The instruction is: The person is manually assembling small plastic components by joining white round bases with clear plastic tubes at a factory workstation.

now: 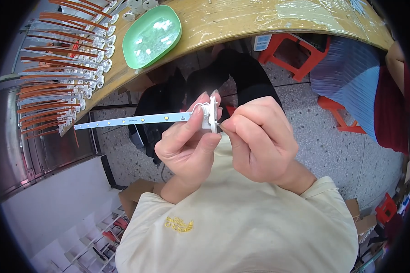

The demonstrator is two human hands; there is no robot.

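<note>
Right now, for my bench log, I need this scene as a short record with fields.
Left hand: holds white round fitting
Right hand: fingertips pinched at the fitting's right side; anything between them too small to tell
Pale strip: extends leftward from the fitting, small yellowish squares along it
Table: green tray near its edge
Upper left: many orange and whitish strips

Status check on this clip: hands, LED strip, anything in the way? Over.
Left hand gripping white end piece; right hand pinching at its outer face, anything held unclear. LED strip extends leftward from it. Green tray apart, on table.
</note>
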